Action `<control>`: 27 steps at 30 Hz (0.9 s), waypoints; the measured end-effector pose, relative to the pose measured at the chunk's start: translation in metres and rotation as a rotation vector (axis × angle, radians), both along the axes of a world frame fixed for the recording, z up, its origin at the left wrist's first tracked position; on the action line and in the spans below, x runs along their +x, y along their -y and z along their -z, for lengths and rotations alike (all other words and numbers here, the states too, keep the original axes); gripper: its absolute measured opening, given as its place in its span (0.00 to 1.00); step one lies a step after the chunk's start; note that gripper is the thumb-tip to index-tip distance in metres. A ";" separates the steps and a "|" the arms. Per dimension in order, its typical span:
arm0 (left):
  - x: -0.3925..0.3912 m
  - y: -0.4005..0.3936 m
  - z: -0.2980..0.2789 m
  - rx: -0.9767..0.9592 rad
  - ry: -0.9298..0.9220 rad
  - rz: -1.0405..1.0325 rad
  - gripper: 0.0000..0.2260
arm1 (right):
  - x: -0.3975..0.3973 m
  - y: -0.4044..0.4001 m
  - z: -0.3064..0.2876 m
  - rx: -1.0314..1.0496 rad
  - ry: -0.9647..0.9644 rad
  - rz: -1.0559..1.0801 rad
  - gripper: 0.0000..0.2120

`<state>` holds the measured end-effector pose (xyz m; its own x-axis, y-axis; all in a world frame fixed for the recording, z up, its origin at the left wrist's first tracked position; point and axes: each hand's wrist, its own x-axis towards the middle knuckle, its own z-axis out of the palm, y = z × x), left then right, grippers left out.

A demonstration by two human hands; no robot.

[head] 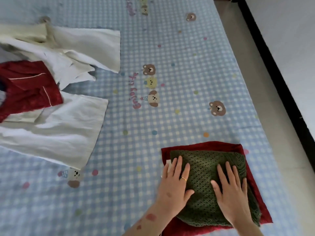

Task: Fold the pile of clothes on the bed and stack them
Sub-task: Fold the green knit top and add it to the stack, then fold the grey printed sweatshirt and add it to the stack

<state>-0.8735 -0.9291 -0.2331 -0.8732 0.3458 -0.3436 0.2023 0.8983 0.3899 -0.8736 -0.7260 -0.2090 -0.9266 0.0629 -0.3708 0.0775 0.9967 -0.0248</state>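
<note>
Both hands lie flat on a folded green knit garment (209,167) at about 5 o'clock in the view, near the bed's right edge. The left hand (173,186) presses the knit's left part, its fingers straight and spread, pointing toward 12 o'clock, with a gold ring (184,179) on one finger; its outer fingers reach over the knit's left edge, just beside a small white tag (168,163). The right hand (230,191) presses the knit's right part, likewise an open grip with straight fingers, holding nothing. The two hands are near each other but apart, a strip of knit showing between them.

The green knit sits on top of a folded red garment (250,189), whose edges show beyond it at 12, 3 and 6 o'clock.

At 9 to 10 o'clock, well apart from the hands, lies the unfolded pile: white clothes (68,126) spread loose and a dark red garment with pale piping (29,89) lying over them.

All rests on the bed (153,48), covered in a blue checked sheet printed with bears and dots.
</note>
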 end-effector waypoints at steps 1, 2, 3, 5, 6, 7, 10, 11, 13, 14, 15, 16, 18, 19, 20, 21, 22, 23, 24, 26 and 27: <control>0.002 0.008 -0.008 0.015 -0.011 -0.042 0.30 | -0.002 0.008 -0.010 -0.048 -0.049 0.047 0.29; 0.005 0.025 -0.014 0.011 -0.001 -0.101 0.28 | -0.004 0.021 -0.019 -0.116 -0.092 0.068 0.27; 0.011 0.047 -0.019 -0.017 0.040 -0.162 0.27 | -0.003 0.036 -0.025 -0.179 -0.115 0.067 0.24; 0.023 0.105 -0.024 -0.079 0.110 -0.278 0.26 | -0.007 0.077 -0.037 -0.254 -0.086 0.042 0.21; 0.029 0.135 -0.025 -0.120 0.131 -0.314 0.25 | -0.010 0.097 -0.041 -0.279 -0.063 0.014 0.21; 0.033 0.169 -0.027 -0.151 0.136 -0.354 0.24 | -0.017 0.120 -0.044 -0.308 -0.058 -0.017 0.20; 0.050 0.267 -0.042 -0.141 0.020 -0.473 0.19 | -0.043 0.190 -0.042 -0.397 0.004 -0.102 0.20; 0.058 0.295 -0.042 -0.188 -0.049 -0.489 0.16 | -0.050 0.212 -0.043 -0.402 0.051 -0.138 0.20; 0.073 0.357 -0.051 -0.246 -0.055 -0.551 0.13 | -0.064 0.266 -0.042 -0.441 0.096 -0.195 0.19; 0.079 0.386 -0.052 -0.256 -0.056 -0.569 0.19 | -0.070 0.295 -0.040 -0.465 0.086 -0.221 0.19; 0.084 0.414 -0.052 -0.276 -0.100 -0.575 0.25 | -0.074 0.324 -0.040 -0.490 0.073 -0.244 0.19; 0.089 0.438 -0.052 -0.306 -0.136 -0.598 0.25 | -0.077 0.348 -0.041 -0.508 0.069 -0.274 0.18; 0.088 0.495 -0.062 -0.318 -0.174 -0.682 0.17 | -0.085 0.409 -0.041 -0.529 0.064 -0.372 0.18; 0.083 0.522 -0.065 -0.325 -0.209 -0.709 0.13 | -0.091 0.439 -0.042 -0.532 0.059 -0.420 0.18; 0.075 0.547 -0.068 -0.321 -0.244 -0.746 0.10 | -0.099 0.470 -0.041 -0.542 0.050 -0.461 0.18; 0.065 0.568 -0.069 -0.305 -0.247 -0.773 0.11 | -0.106 0.497 -0.043 -0.550 0.035 -0.502 0.18; 0.053 0.592 -0.068 -0.293 -0.234 -0.778 0.16 | -0.115 0.529 -0.043 -0.557 0.010 -0.549 0.18; 0.038 0.614 -0.066 -0.287 -0.221 -0.780 0.21 | -0.125 0.561 -0.042 -0.561 -0.011 -0.596 0.18; 0.021 0.635 -0.063 -0.285 -0.225 -0.769 0.23 | -0.136 0.593 -0.040 -0.565 -0.033 -0.644 0.18; -0.013 0.664 -0.054 -0.277 -0.282 -0.691 0.25 | -0.158 0.650 -0.037 -0.550 -0.063 -0.731 0.18; -0.030 0.677 -0.045 -0.267 -0.292 -0.646 0.25 | -0.169 0.677 -0.032 -0.519 -0.072 -0.776 0.19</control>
